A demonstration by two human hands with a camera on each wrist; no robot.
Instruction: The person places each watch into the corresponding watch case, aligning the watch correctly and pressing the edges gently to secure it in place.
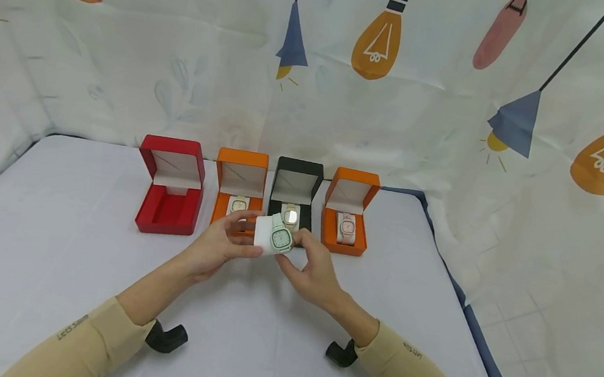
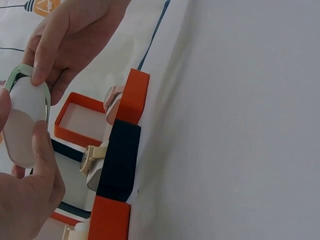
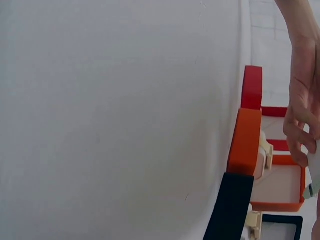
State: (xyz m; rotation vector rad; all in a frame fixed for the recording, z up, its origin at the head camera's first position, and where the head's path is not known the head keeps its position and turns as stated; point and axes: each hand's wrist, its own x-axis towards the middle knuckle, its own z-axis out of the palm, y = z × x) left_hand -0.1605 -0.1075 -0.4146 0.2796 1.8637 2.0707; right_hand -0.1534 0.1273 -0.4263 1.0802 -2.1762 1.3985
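A light green wristwatch (image 1: 281, 239) wraps a white watch pillow (image 1: 263, 233), held up in front of the boxes between both hands. My left hand (image 1: 223, 241) grips the pillow from its left side, thumb below and fingers above. On the other side my right hand (image 1: 317, 272) pinches the watch at its strap. In the left wrist view the bare end of the pillow (image 2: 25, 115) faces the camera, with the green strap looped around it. Only part of the watch shows in the right wrist view, at the frame's edge.
Behind the hands stand several open boxes in a row: a red box (image 1: 168, 211) with its red inside showing, an orange box (image 1: 219, 207), a dark box (image 1: 306, 216) and another orange box (image 1: 351, 249). The last three hold watches on pillows. A white cloth (image 1: 80, 251) covers the table.
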